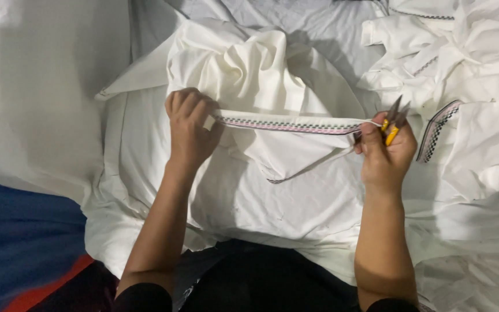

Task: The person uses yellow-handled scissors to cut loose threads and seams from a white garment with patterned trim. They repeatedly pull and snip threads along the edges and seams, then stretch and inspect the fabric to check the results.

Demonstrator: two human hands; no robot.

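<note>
A white garment [261,69] lies bunched in front of me on white cloth. Its collar band [287,123], edged with a black-and-pink checked trim, is stretched taut between my hands. My left hand [189,130] pinches the band's left end. My right hand [385,150] grips the band's right end and also holds small yellow-handled thread snips [393,121], blades pointing up and away.
More white garments with checked trim [437,130] are piled at the right. White cloth [295,208] covers the surface under my hands. A blue and orange fabric [18,248] lies at the lower left. My dark clothing [261,277] fills the bottom middle.
</note>
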